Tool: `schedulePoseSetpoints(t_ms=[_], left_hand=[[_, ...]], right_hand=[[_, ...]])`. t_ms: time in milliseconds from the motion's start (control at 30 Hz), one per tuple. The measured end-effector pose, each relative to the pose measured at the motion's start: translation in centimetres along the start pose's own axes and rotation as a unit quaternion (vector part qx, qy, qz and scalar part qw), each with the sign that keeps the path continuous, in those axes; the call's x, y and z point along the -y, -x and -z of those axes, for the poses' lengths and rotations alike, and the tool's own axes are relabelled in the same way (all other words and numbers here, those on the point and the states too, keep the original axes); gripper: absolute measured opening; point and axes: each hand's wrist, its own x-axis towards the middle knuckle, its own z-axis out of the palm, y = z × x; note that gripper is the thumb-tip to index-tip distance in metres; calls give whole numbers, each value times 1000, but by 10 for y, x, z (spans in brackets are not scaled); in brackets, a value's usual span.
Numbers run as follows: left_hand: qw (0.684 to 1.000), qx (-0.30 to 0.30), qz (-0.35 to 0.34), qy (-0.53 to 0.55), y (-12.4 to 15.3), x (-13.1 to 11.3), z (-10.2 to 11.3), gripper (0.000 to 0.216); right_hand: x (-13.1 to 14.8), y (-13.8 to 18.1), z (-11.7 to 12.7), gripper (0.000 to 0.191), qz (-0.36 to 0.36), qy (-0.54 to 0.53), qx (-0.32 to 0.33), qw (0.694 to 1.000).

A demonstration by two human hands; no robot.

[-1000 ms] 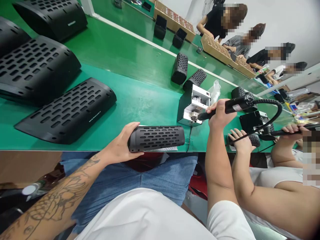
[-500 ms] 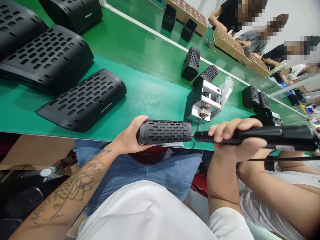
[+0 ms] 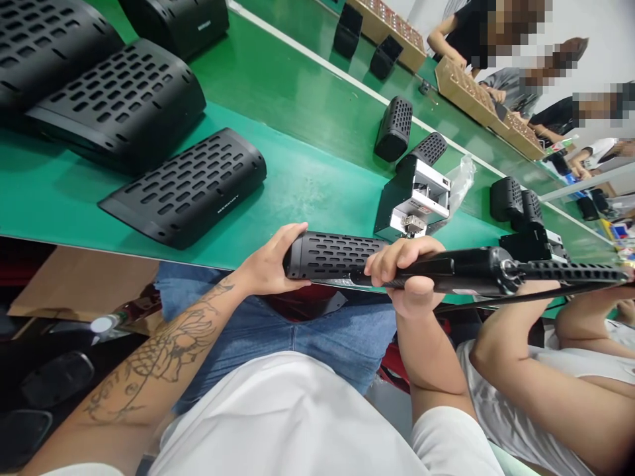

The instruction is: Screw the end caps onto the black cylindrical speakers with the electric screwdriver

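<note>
My left hand [image 3: 270, 264] is wrapped round the left end of a black perforated cylinder-shaped casing [image 3: 332, 254] that lies lengthwise at the near edge of the green bench [image 3: 307, 172]. My right hand [image 3: 407, 271] grips a black electric screwdriver [image 3: 466, 271] held level, its tip hidden against the casing's right end. A dark cable trails from the tool to the right.
Several large black perforated covers [image 3: 183, 188] lie at the left. A small grey screw feeder box [image 3: 414, 208] stands behind the casing, with smaller black casings [image 3: 394, 129] beyond it. A co-worker's arm [image 3: 536, 370] is at my right; other people sit along the far side.
My right hand brought the screwdriver from the screw feeder box down and left to the casing's right end. The left hand kept holding the casing.
</note>
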Motion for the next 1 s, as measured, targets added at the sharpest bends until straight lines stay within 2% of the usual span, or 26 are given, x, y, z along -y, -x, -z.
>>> schedulePoseSetpoints(t_ms=[100,233,500,600,667,733,833,900,1000], left_hand=[[1000,3,-1,-1,0,-1,0,128],[1000,-9,-28,-9,0,1,-1,131],[998,-29,-58,-21,1,7,-4,136],[997,-42,-67,-20,1,7,-4,131],[996,-47,-72,-19,1,6,-4,124],[996,-46,-74,-20,1,6,-4,121],[996,-40,-72,-29,0,5,-3,119],[996,-39,-67,-34,0,5,-2,118],[996,-40,-67,-34,1,5,-2,119]], right_hand=[[0,1,-1,36,-7,-5,37,999],[0,1,-1,40,-13,3,59,998],[-7,9,-1,36,-16,9,73,997],[0,8,6,35,-6,18,38,999],[7,-1,24,34,39,31,-20,999],[10,-17,55,34,111,86,-115,983],[2,-46,115,34,198,223,-251,921],[-11,-59,150,38,186,271,-285,900],[-30,-65,178,42,144,285,-282,905]])
